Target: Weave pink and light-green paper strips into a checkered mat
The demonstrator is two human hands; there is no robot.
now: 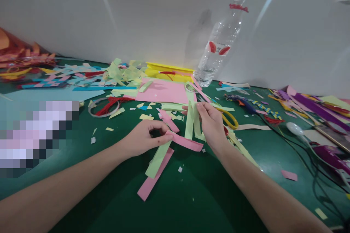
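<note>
Between thumb and fingers, my left hand (149,134) pinches crossed paper strips. A pink paper strip (188,142) reaches right from the pinch, a light green paper strip (159,160) hangs toward me, and another pink strip (155,176) shows beneath it. To the right, my right hand (209,118) is closed on a folded light green strip (193,122), whose two ends hang down. That strip is apart from the crossed ones, just above the pink end. Yellow-handled scissors (229,118) lie behind my right hand, partly hidden by it.
A clear plastic bottle (218,43) stands against the grey wall. Pink paper (164,91) and a yellow tray (169,71) lie behind my hands. Paper scraps, a tape ring (104,109) and red thread are on the left; cords, a white spoon (295,129) and purple paper on the right.
</note>
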